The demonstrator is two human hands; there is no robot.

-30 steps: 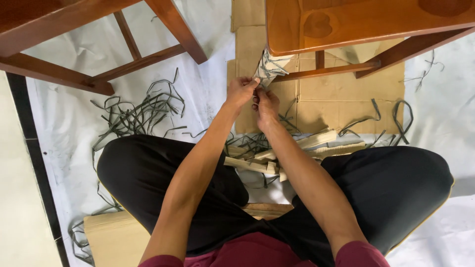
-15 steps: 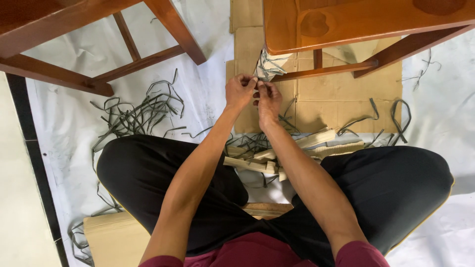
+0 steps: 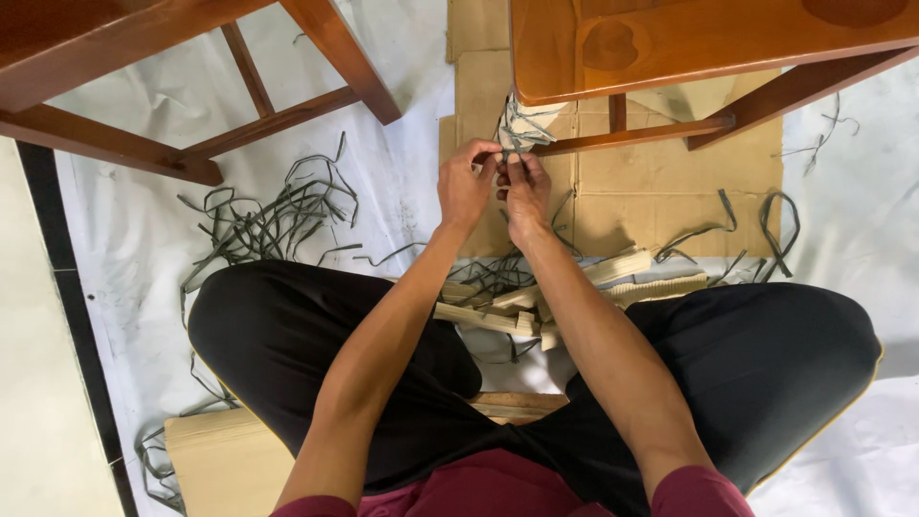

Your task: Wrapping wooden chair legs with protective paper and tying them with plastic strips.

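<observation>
Seated cross-legged on a white sheet [image 3: 402,57], we hold both hands together at a wrapped chair leg [image 3: 522,123], the left hand [image 3: 466,184] and right hand [image 3: 525,191] pinching a grey strap [image 3: 505,158] at the foot of the pale wrapping. The leg belongs to a brown wooden chair [image 3: 689,38] standing on flattened cardboard [image 3: 651,191]. A tangle of cut grey straps [image 3: 273,220] lies on the sheet to our left, well apart from the hands. Pale wood offcuts [image 3: 488,316] sit between our knees, and a second wooden chair frame [image 3: 124,96] fills the upper left.
</observation>
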